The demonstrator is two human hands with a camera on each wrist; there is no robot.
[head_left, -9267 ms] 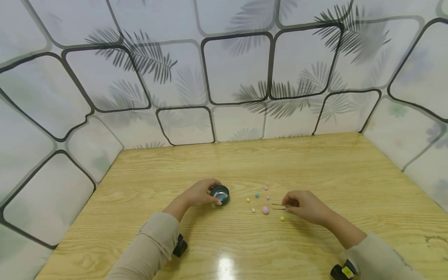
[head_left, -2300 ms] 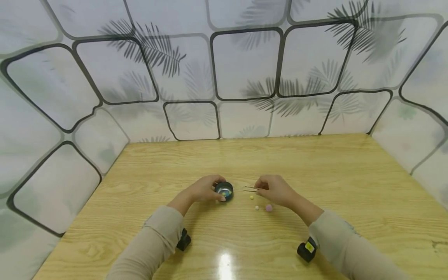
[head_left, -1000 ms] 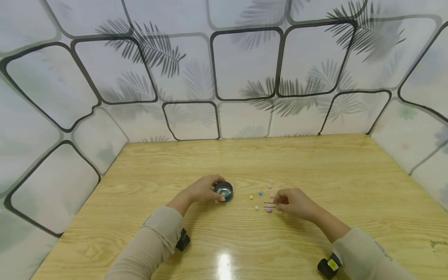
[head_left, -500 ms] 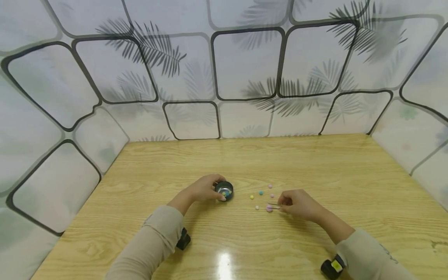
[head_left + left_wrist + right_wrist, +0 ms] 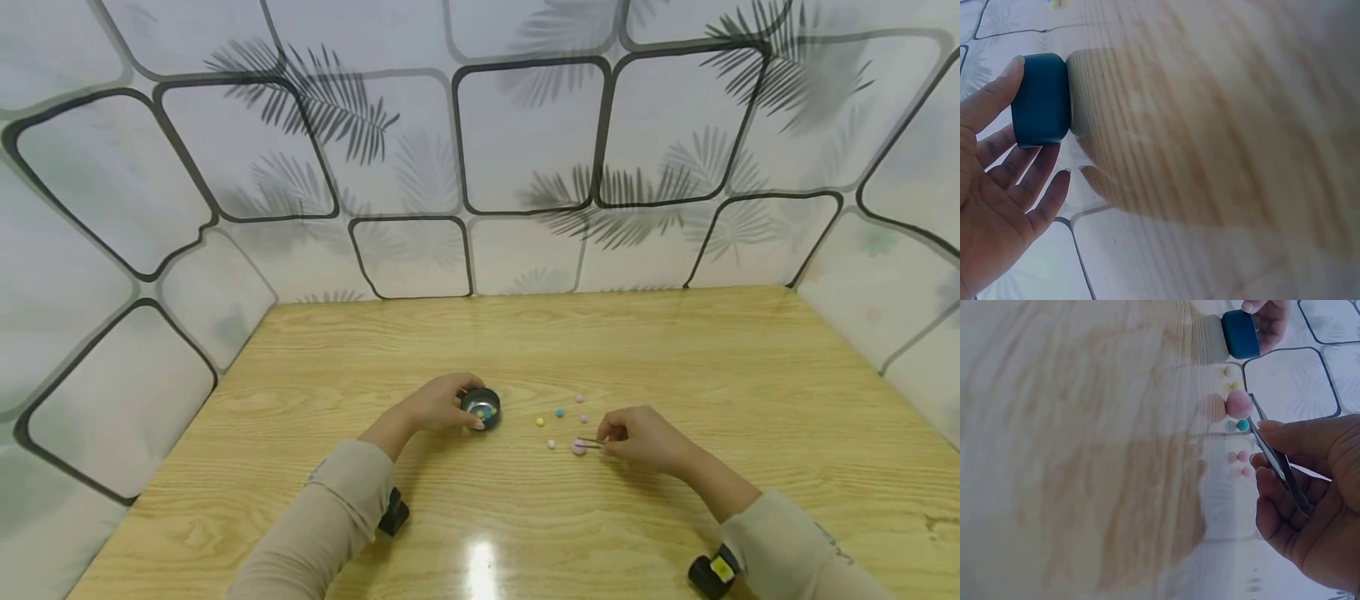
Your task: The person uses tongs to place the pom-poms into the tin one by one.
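My left hand (image 5: pixel 448 405) grips a small dark round bowl (image 5: pixel 481 407) on the wooden table; the left wrist view shows my thumb on the bowl's (image 5: pixel 1041 100) side wall. Small coloured balls lie in the bowl. My right hand (image 5: pixel 636 437) pinches thin metal tweezers (image 5: pixel 589 442), and their tips rest against a larger pink ball (image 5: pixel 578 447). In the right wrist view the tweezers (image 5: pixel 1275 459) reach the pink ball's (image 5: pixel 1239 404) edge. I cannot tell whether the ball is pinched.
Loose small balls lie between the hands: a yellow one (image 5: pixel 539 422), a teal one (image 5: pixel 558 412), two pink ones (image 5: pixel 579 398) and a white one (image 5: pixel 551 444). Patterned panels (image 5: pixel 525 142) wall in the table (image 5: pixel 675 350) on three sides.
The right hand went from beside the bowl back to the loose balls. Over the last second it brought the tweezer tips to the larger pink ball. The left hand kept still.
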